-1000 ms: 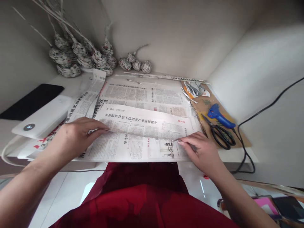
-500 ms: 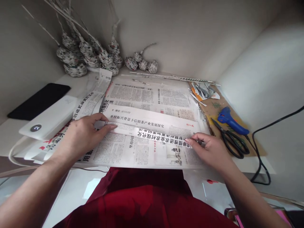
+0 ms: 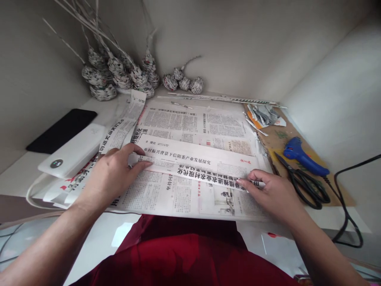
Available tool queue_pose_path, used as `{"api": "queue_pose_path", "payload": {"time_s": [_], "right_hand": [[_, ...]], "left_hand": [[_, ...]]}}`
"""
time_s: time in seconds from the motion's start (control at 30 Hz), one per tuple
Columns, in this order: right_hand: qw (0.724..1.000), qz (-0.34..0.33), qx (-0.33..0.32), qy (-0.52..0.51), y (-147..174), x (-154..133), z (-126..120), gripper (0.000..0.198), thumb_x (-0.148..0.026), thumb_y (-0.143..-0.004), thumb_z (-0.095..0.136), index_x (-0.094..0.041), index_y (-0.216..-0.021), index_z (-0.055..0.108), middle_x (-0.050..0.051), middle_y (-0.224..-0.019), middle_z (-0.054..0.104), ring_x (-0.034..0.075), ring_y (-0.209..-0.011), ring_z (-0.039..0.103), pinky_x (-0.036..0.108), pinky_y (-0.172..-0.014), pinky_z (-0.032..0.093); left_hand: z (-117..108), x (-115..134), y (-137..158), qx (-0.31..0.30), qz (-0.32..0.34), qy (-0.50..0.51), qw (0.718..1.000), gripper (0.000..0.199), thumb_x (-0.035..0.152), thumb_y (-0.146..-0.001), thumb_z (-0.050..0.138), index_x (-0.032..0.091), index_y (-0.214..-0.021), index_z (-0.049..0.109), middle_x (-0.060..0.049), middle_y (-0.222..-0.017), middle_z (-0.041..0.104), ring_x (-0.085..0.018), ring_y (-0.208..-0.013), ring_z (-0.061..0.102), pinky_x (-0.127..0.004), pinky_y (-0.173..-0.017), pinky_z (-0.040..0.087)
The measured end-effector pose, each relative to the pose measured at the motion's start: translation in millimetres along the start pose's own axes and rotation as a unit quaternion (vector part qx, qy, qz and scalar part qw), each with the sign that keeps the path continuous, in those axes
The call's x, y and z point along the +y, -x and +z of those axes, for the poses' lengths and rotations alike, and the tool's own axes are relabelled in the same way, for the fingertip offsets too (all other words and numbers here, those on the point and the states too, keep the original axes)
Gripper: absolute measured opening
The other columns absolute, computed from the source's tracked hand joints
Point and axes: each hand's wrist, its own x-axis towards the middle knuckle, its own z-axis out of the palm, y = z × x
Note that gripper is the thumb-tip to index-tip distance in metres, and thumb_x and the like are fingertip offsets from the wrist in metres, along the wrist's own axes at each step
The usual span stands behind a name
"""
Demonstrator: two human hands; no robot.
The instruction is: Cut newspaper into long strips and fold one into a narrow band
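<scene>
- Take the middle of the bench (image 3: pixel 358 214) as the clock's centre, with twelve at the far wall.
- The long, white newsprint strip, printed in black (image 3: pixel 193 161), lies across that centre, slanting from nine to between three and four, over a broad printed newspaper sheet (image 3: pixel 178 119).
- The bare left hand (image 3: pixel 114 171) pinches the strip's nine o'clock end between thumb and fingers; the bare right hand (image 3: pixel 272 190) pinches it near four.
- The strip's near edge, on the six o'clock side, appears turned up as a narrow flap with upside-down bold print (image 3: pixel 211 179); folding or rolling seems to be the step in hand.
- For a good result, match the flap's width at both ends before pressing, since a skewed start probably carries along the whole length.
- Draw the ends apart only lightly: thin newsprint likely tears or creases under a hard pull.
- Run pressure outward from the middle, so no bulge stays between the hands.
- The black-handled metal scissors (image 3: pixel 309 188), just past three, lie clear of the strip.
</scene>
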Motion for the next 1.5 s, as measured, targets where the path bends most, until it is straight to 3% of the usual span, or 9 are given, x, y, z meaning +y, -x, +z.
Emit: {"api": "queue_pose_path", "payload": {"time_s": [0.2,0.4,0.57,0.73,1.0,1.5], "right_hand": [[1.000,0.004,0.006,-0.015,2,5,2,0.049,-0.072,-0.083,0.059,-0.026,-0.068,0.060,-0.007,-0.042,0.042,0.015,-0.043,0.041,0.029,-0.050,0.032],[1.000,-0.012,0.020,-0.011,4,6,5,0.049,-0.071,-0.086,0.056,-0.026,-0.069,0.061,-0.008,-0.037,0.036,0.014,-0.037,0.038,0.029,-0.049,0.030],[0.998,-0.048,0.039,0.015,3,5,5,0.051,-0.071,-0.090,0.052,-0.025,-0.068,0.061,-0.005,-0.040,0.046,0.016,-0.039,0.045,0.030,-0.052,0.033],[0.995,-0.081,0.044,0.032,2,5,4,0.052,-0.071,-0.092,0.050,-0.026,-0.068,0.062,-0.003,-0.044,0.052,0.018,-0.042,0.051,0.030,-0.052,0.034],[0.985,-0.145,0.068,0.059,0,11,7,0.050,-0.067,-0.096,0.048,-0.026,-0.070,0.061,-0.001,-0.053,0.061,0.020,-0.051,0.057,0.031,-0.056,0.036],[0.991,-0.112,0.016,0.067,-4,15,7,0.053,-0.070,-0.095,0.042,-0.026,-0.071,0.058,0.000,-0.062,0.065,0.021,-0.056,0.059,0.031,-0.056,0.035]], "left_hand": [[6,-5,0,0.019,-0.016,0.030,0.999,0.038,0.057,-0.088,0.061,0.030,-0.113,0.065,-0.005,-0.083,0.064,-0.027,-0.074,0.064,-0.044,-0.081,0.052],[6,-6,2,0.028,-0.038,0.047,0.998,0.040,0.059,-0.086,0.064,0.031,-0.114,0.066,-0.006,-0.091,0.065,-0.028,-0.081,0.065,-0.045,-0.085,0.052],[6,-7,1,0.031,-0.051,0.056,0.997,0.045,0.060,-0.084,0.066,0.031,-0.118,0.064,-0.007,-0.095,0.065,-0.029,-0.086,0.065,-0.046,-0.088,0.051],[9,-13,-1,0.052,-0.054,0.057,0.996,0.049,0.068,-0.078,0.069,0.029,-0.108,0.068,-0.007,-0.091,0.064,-0.029,-0.088,0.064,-0.045,-0.087,0.051],[6,-11,-1,0.038,-0.068,0.042,0.996,0.046,0.066,-0.080,0.067,0.025,-0.101,0.068,-0.007,-0.087,0.062,-0.029,-0.084,0.062,-0.044,-0.084,0.050],[2,-11,-3,0.017,-0.075,0.049,0.996,0.045,0.065,-0.083,0.063,0.023,-0.100,0.067,-0.008,-0.090,0.064,-0.025,-0.080,0.061,-0.040,-0.075,0.048]]}}
